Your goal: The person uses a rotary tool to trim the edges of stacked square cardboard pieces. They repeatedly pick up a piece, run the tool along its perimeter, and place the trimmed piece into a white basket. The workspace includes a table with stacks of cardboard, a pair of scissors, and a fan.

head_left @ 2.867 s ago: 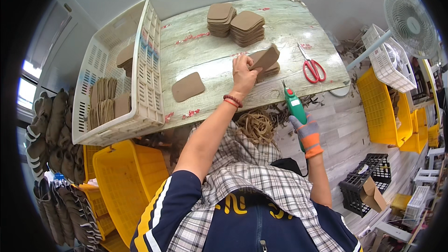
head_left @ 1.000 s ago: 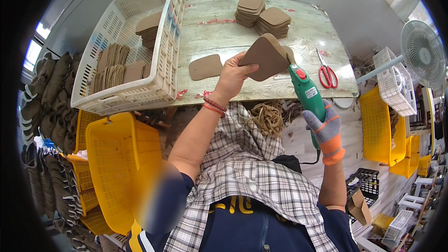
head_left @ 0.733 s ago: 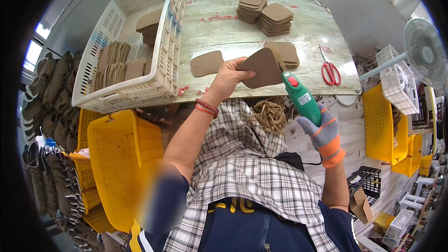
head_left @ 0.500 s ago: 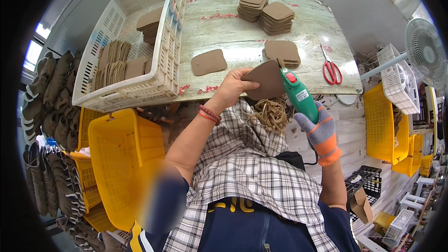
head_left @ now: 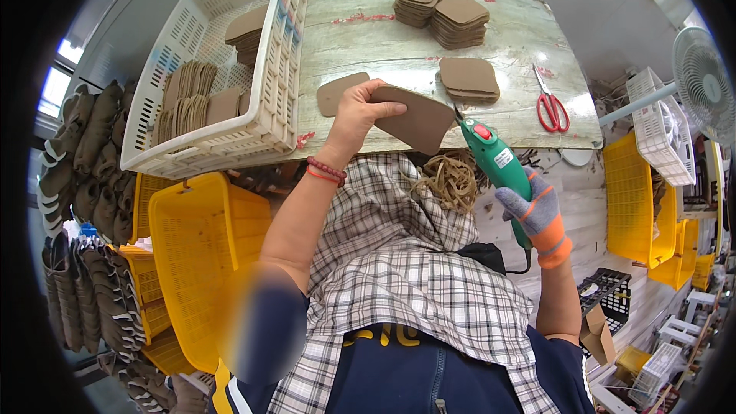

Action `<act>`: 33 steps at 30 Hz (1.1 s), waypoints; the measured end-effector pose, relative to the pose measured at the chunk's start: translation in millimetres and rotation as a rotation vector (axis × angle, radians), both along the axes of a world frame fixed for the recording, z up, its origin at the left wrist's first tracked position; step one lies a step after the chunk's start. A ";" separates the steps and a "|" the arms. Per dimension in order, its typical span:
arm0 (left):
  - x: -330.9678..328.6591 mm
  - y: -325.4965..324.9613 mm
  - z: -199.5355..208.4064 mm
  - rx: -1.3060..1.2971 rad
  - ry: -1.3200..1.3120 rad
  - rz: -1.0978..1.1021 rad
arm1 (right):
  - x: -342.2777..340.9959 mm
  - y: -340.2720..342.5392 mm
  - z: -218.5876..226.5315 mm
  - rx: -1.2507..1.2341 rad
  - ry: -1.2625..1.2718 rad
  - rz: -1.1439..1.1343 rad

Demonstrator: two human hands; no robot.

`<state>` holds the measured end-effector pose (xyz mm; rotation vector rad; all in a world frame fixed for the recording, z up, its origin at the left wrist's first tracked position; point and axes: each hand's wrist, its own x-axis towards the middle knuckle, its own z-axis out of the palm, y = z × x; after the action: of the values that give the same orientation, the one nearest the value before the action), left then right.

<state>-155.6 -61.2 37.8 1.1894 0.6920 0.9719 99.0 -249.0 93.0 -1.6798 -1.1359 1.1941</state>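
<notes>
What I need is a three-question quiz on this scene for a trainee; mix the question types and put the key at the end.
1. Multiple choice. What colour is most of the body of the corded tool in the gloved right hand?
A) yellow
B) green
C) white

2. True or false? The red-handled scissors lie to the left of the low stack of brown pieces.

3. Fill in. The bare left hand holds a flat brown piece, and the white crate stands at the ____ end of the table.

Key: 1. B. 2. False; they lie to its right. 3. left.
</notes>
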 end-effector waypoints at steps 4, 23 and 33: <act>-5.5 5.0 -2.7 -0.061 0.006 -0.066 | 3.2 -0.4 -0.6 -0.043 0.053 0.045; 4.9 -0.7 3.5 -0.160 0.204 -0.323 | -0.8 -1.1 -12.0 -0.012 -0.128 0.143; 12.7 -6.3 8.3 -0.190 0.240 -0.459 | -2.9 5.2 -14.3 0.012 -0.126 0.183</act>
<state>-143.0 -67.5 46.1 1.2336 0.6442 0.3760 96.1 -243.9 78.7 -1.6898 -1.3971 1.2031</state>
